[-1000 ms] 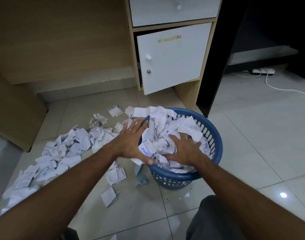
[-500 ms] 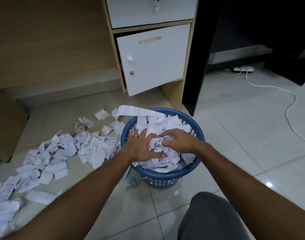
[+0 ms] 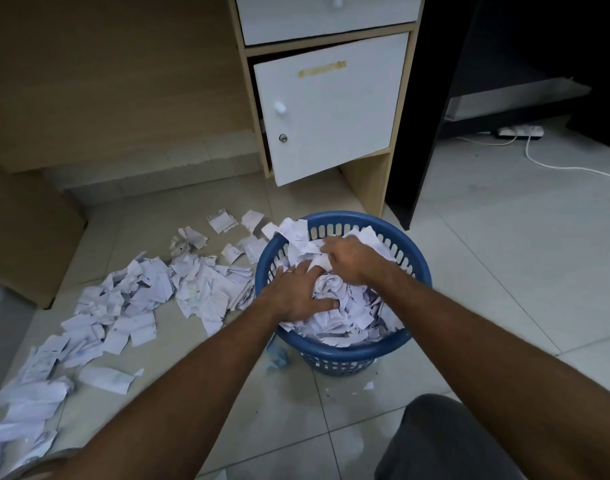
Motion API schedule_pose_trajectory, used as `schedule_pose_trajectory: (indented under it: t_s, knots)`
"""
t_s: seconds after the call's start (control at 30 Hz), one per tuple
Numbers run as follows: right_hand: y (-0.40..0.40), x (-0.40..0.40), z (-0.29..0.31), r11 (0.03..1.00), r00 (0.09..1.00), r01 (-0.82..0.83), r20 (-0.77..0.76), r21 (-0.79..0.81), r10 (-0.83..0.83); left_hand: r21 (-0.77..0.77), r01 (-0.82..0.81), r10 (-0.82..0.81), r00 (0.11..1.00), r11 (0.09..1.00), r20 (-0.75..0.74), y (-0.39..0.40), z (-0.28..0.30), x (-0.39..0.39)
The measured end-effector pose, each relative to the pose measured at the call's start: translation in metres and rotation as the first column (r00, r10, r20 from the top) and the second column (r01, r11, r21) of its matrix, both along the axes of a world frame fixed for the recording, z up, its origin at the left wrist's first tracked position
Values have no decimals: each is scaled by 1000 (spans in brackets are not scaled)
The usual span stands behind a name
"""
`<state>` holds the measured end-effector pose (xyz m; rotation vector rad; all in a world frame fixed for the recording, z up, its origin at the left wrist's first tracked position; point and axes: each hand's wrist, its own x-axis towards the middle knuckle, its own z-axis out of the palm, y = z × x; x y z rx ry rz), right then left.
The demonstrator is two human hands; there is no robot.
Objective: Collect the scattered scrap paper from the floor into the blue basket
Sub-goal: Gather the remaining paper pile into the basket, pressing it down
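The round blue basket (image 3: 414,268) stands on the tiled floor, heaped with crumpled white scrap paper (image 3: 348,313). My left hand (image 3: 293,292) lies flat on the heap at the basket's left side, fingers spread, a ring on one finger. My right hand (image 3: 352,258) is further back in the basket, its fingers curled into the paper near the far rim. A wide spread of scrap paper (image 3: 140,296) covers the floor left of the basket and trails toward the lower left corner.
A wooden desk pedestal with a white cabinet door (image 3: 327,112) hanging ajar stands just behind the basket. A dark panel (image 3: 424,116) rises to its right. A white cable (image 3: 556,164) and power strip (image 3: 520,131) lie on the floor at right. My knee (image 3: 445,441) is at the bottom.
Both hands have pushed the paper lower in the basket. My right hand moved toward the far rim, and the long strip draped over the rim is now mostly inside.
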<state>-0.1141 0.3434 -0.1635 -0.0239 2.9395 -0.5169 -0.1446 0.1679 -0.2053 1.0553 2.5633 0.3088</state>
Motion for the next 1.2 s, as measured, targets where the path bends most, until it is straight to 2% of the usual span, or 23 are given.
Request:
schedule_pose_trajectory:
  t_s: [0.1, 0.13, 0.2, 0.27, 0.3, 0.37, 0.47, 0.53, 0.6, 0.83, 1.03, 1.2]
  knots:
    - [13, 21, -6, 980, 987, 90, 148, -176, -64, 228, -52, 48, 999, 972, 19, -2, 6, 1]
    - [16, 27, -9, 982, 981, 81, 189, -171, -48, 289, -66, 59, 998, 955, 35, -3, 8, 2]
    - [21, 36, -17, 998, 974, 18, 226, -63, -3, 416, -147, 98, 986, 898, 135, -5, 14, 4]
    - [27, 41, -27, 996, 972, -56, 230, 69, 39, 490, -258, 109, 944, 833, 312, -4, 27, 3]
    - [27, 41, -31, 989, 974, -77, 222, 127, 48, 468, -276, 97, 924, 839, 371, -3, 37, 0]
    - [26, 40, -36, 972, 974, -107, 219, 209, 60, 357, -211, 78, 933, 910, 353, -5, 55, -6]
    - [19, 38, -40, 952, 968, -134, 242, 277, 66, 138, 10, -21, 996, 990, 82, -16, 69, -15]
    - [15, 37, -41, 942, 962, -147, 264, 300, 66, -57, 112, -115, 992, 992, -55, -21, 64, -15]
    - [14, 37, -39, 934, 961, -158, 267, 320, 71, -158, 160, -180, 976, 974, -123, -17, 52, -15]
    - [19, 53, -47, 955, 986, -124, 143, 271, 88, -299, 198, -243, 963, 933, -120, 12, 5, -24]
    - [19, 42, -59, 957, 973, -159, 205, 243, 109, -334, 172, -196, 980, 927, -38, 19, -14, -24]
    - [20, 41, -67, 966, 965, -176, 225, 189, 132, -435, 134, -182, 981, 890, -70, 27, -31, -20]
